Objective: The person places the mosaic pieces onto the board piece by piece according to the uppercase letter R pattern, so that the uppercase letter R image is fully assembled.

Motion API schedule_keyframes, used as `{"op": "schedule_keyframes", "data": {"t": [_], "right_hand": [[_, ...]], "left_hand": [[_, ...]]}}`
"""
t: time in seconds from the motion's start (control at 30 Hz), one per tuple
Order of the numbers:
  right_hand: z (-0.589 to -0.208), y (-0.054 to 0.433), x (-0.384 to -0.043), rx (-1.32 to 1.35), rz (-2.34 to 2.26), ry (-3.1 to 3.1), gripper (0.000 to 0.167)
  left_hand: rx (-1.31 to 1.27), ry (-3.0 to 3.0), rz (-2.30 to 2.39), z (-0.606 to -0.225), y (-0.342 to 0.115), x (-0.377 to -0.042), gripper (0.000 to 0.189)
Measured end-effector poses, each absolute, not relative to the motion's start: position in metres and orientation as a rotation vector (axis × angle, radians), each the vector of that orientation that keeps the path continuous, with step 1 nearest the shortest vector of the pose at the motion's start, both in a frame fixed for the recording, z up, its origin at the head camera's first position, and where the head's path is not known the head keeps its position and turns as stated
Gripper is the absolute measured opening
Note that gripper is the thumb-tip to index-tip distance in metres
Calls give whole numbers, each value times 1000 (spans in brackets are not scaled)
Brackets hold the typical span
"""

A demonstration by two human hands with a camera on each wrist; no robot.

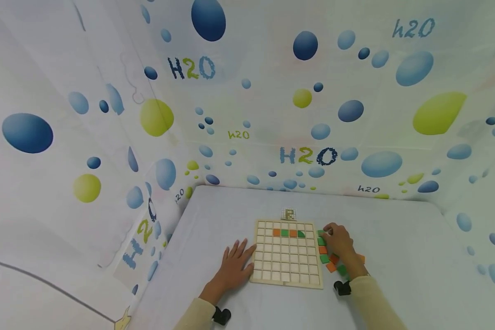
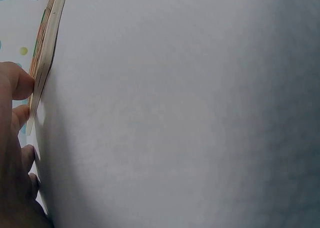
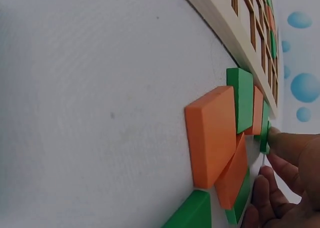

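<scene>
A wooden grid board [image 1: 286, 283] lies on the white table. In its second row sit orange and green tiles, ending at the right with a green piece [image 1: 301, 233] with one curved edge. My left hand [image 1: 233, 268] lies with fingers spread at the board's left edge; in the left wrist view, fingertips [image 2: 22, 83] touch its side. My right hand [image 1: 340, 240] is bent over the loose tiles right of the board. In the right wrist view it pinches a green tile [image 3: 264, 125] close to the board's edge; part of that tile is hidden by the fingers.
Loose orange tiles [image 3: 212, 135] and green tiles [image 1: 324, 259] lie along the board's right side, some overlapping. A small pattern card [image 1: 288, 214] is behind the board's far edge. A curtain [image 1: 264, 114] printed with bubbles hangs behind and beside the table.
</scene>
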State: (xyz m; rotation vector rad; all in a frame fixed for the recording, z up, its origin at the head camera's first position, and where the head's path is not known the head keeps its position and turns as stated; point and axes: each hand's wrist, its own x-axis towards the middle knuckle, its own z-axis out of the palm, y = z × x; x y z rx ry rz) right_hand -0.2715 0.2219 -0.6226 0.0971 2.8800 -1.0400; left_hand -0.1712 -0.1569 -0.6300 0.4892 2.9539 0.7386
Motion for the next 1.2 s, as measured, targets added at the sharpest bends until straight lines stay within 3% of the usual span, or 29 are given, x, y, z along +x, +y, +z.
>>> {"op": "schedule_keyframes", "data": {"t": [0.37, 0.83, 1.2], "right_hand": [[-624, 233, -270, -79, -1156, 2842, 34], [-608, 240, -265, -108, -1052, 2852, 26], [-623, 260, -265, -39, -1094, 2794, 35]], "left_hand": [[500, 2964, 756, -632, -158, -170, 56], [542, 2970, 802, -630, -157, -171, 55], [493, 2953, 719, -630, -157, -172, 56]]}}
